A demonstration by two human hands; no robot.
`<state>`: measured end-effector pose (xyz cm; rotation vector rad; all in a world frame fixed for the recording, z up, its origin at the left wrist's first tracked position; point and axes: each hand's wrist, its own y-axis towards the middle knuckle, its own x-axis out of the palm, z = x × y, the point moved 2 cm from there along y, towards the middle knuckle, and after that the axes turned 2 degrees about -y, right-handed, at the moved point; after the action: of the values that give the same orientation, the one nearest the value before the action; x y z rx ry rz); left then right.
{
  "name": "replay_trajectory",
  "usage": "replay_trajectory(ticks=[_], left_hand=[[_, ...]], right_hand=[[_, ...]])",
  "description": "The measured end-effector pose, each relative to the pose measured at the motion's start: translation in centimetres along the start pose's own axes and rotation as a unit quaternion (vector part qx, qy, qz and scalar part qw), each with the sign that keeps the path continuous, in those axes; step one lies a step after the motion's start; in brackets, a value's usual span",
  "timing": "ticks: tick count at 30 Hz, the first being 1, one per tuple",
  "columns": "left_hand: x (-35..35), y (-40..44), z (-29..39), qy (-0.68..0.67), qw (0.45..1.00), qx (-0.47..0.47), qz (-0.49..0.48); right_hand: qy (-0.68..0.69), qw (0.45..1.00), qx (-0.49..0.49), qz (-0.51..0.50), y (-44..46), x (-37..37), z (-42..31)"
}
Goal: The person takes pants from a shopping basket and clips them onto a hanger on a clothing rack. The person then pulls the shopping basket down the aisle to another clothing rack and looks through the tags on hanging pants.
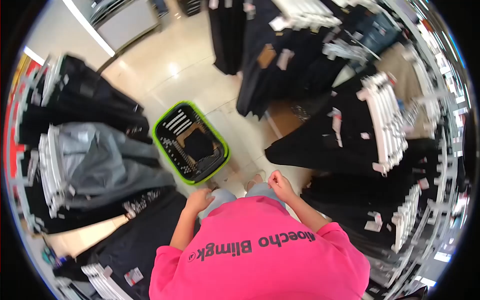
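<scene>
My left hand (pixel 200 200) hangs low beside my grey-blue trousers, its back toward me and its fingers mostly out of sight. Nothing shows in it. My right hand (pixel 281 185) is held in front of my other thigh, fingers curled in with nothing visible in them. On the floor ahead, nearest my left hand, stands a black shopping basket (pixel 226 156) with a bright green rim. Inside it lie a dark folded cloth (pixel 198 144) and something brown, partly covered.
Racks close in on both sides: grey trousers (pixel 95 160) and black garments (pixel 90 95) at left, black garments (pixel 330 135) on white hangers (pixel 382 122) at right. More dark clothes (pixel 280 65) hang ahead. A tiled floor (pixel 185 82) runs forward past the basket.
</scene>
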<state>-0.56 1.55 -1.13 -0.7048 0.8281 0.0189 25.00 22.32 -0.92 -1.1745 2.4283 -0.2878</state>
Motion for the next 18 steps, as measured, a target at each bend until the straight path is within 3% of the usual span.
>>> replay_trajectory(ticks=[2,3,7,11,13,14,15,17,18], left_hand=[[4.3,-2.6,0.5,-0.115,0.991,-0.065,-0.027],[3.9,-4.3,-7.2,-0.141,0.986,-0.081,-0.036],[6.8,-6.1,-12.2,-0.187,0.966,-0.180,0.000],[12.6,-4.9,-17.9,-0.257,0.927,-0.271,0.016],[14.4,-2.6,-19.1,-0.261,0.916,-0.305,0.025],[15.3,-0.9,-19.8,-0.264,0.915,-0.306,0.017],[15.7,0.8,-20.2,-0.200,0.933,-0.287,0.087],[16.4,4.3,-20.2,-0.131,0.949,-0.226,0.177],[16.1,6.9,-20.8,-0.122,0.953,-0.188,0.205]], right_hand=[[0.014,0.998,-0.036,-0.050,-0.1,0.0,0.6],[0.000,0.997,-0.019,-0.074,2.2,7.9,-0.6],[-0.059,0.980,-0.003,-0.189,6.0,15.5,1.9],[-0.191,0.944,-0.051,-0.266,10.8,21.9,6.0],[-0.300,0.903,-0.118,-0.282,14.0,24.3,8.5],[-0.360,0.871,-0.146,-0.299,15.9,25.7,10.3],[-0.417,0.834,-0.171,-0.318,17.6,27.0,12.3],[-0.461,0.798,-0.330,-0.205,20.3,29.2,14.5],[-0.510,0.771,-0.320,-0.209,21.9,30.4,16.0]])
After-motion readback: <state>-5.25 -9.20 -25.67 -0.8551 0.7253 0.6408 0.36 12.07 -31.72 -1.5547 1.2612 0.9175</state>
